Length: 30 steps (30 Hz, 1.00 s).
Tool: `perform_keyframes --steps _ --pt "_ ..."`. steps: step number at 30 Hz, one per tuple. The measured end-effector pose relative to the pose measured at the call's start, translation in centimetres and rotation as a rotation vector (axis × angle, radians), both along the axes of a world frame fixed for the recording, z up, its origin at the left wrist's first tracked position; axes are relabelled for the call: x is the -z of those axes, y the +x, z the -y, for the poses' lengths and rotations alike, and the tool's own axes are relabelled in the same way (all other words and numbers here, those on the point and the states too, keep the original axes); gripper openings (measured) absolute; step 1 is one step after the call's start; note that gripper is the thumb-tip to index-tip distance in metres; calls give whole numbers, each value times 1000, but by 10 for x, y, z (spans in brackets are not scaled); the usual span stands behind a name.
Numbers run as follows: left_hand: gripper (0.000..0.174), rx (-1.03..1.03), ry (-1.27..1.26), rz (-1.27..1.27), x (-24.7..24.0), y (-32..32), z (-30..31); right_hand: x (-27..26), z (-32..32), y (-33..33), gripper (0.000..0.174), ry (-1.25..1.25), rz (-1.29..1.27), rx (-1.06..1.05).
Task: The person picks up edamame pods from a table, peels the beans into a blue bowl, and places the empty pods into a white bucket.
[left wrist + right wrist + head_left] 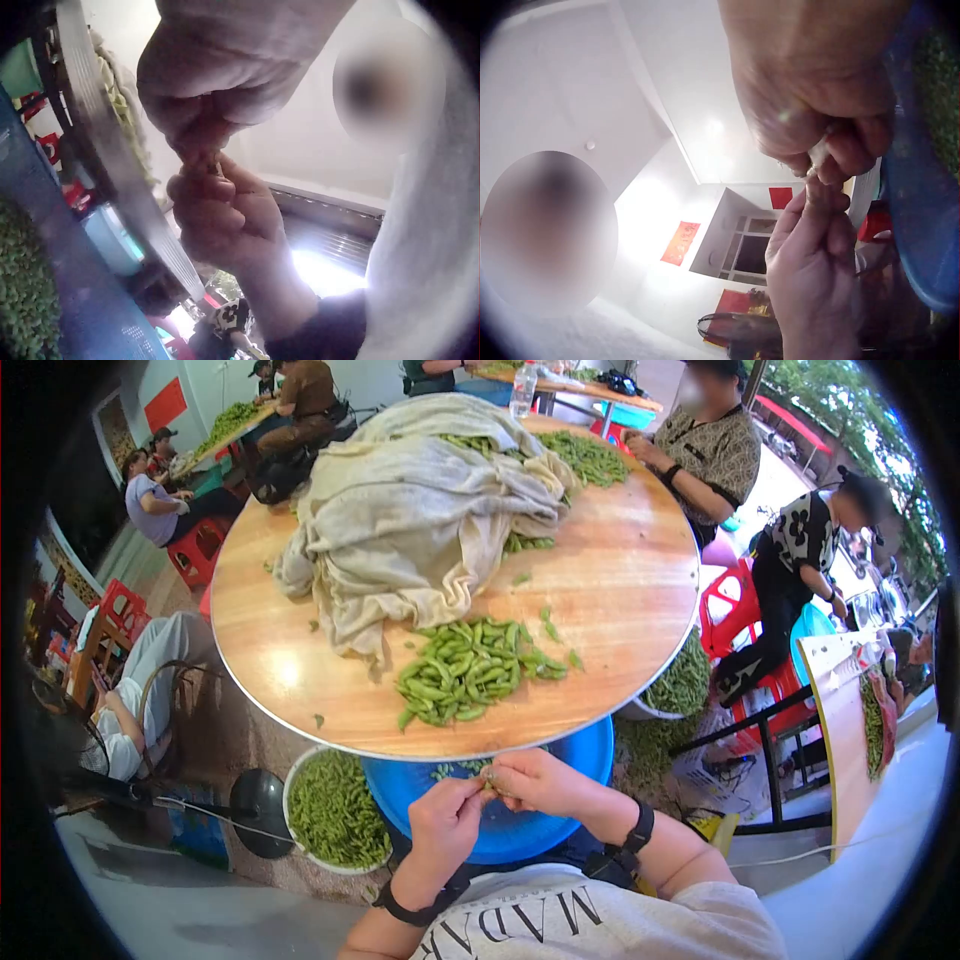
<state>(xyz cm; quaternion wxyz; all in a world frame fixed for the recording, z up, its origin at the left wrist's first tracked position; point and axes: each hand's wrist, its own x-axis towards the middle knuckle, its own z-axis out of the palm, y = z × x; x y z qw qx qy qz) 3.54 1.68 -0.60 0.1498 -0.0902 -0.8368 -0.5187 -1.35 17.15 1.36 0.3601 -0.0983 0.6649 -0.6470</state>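
Over the blue basin, my left hand and right hand meet at the fingertips. Both pinch a small pod, mostly hidden by the fingers. The left wrist view shows my left hand above the right hand, fingers curled together. In the right wrist view a pale bit of the pod shows between the right hand and the left hand. A pile of green pods lies on the round table in front of the hands.
A large cloth covers a heap on the table, with more pods at its far side. White tubs of pods stand left of the basin and, partly under the table, to its right. Several people sit around.
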Motion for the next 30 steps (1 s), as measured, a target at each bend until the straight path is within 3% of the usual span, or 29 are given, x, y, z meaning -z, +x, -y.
perform_keyframes --steps 1,4,7,9,10,12,15,16,21,30 --pt "4 -9 69 75 3 1 0 -1 0 0 29 -1 0 6" --pt "4 16 607 519 5 1 0 7 -1 4 28 -13 -109 20" --pt "9 167 1098 773 15 -2 11 16 -9 4 25 55 -255 -60" --pt "10 202 1194 838 28 -1 11 13 -13 6 20 140 -331 -130" --pt "11 217 1245 868 32 0 9 12 -13 9 20 188 -413 -45" --pt "10 200 1227 884 31 0 4 12 -13 14 24 271 -575 116" --pt "7 184 1232 908 32 5 -1 16 -11 18 26 204 -478 130" --pt "7 196 1261 924 31 5 -2 15 -14 17 23 160 -322 125" --pt "6 173 1254 1018 35 6 -5 28 -19 16 20 114 -404 112" --pt "7 27 988 839 35 7 -20 55 -25 16 15 -80 -266 159"
